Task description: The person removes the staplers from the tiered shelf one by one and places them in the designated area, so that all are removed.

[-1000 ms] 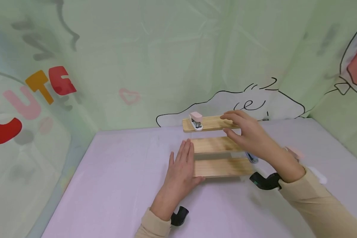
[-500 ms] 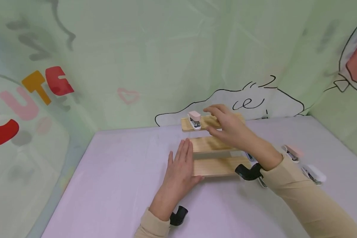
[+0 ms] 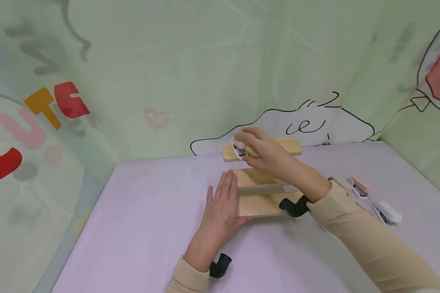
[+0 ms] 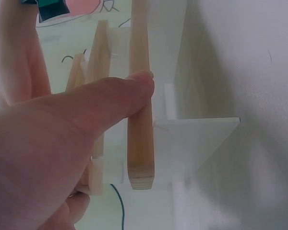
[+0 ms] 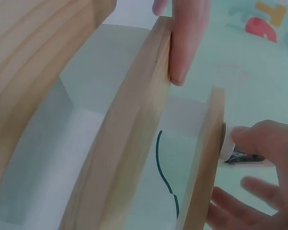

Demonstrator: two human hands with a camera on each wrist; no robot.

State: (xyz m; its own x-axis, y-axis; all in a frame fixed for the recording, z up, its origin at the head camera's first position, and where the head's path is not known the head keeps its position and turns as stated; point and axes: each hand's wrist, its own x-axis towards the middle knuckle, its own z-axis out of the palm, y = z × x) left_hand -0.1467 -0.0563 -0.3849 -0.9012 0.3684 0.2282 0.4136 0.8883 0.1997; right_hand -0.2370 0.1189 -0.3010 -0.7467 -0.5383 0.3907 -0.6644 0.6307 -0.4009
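A pink and white stapler [image 3: 238,148] stands at the left end of the top board [image 3: 290,146] of a three-tier wooden rack. My right hand [image 3: 269,156] pinches it, with the index finger at its top and the thumb at its base; in the right wrist view the thumb touches the white part of the stapler [image 5: 227,143]. My left hand [image 3: 221,211] lies with straight fingers along the left ends of the middle board [image 3: 251,178] and bottom board [image 3: 258,205]. Its thumb rests on the front edge of the bottom board [image 4: 141,153] in the left wrist view.
Right of the rack, a pink stapler [image 3: 360,188] and a white stapler [image 3: 388,213] lie on the pale table [image 3: 150,228]. My right forearm partly hides other things there. White side supports [image 4: 197,143] hold the boards. A printed curtain [image 3: 176,73] hangs close behind.
My right hand has moved left over the top board and now reaches the stapler. The white and pink staplers on the table have come into fuller view. My left hand has stayed in place.
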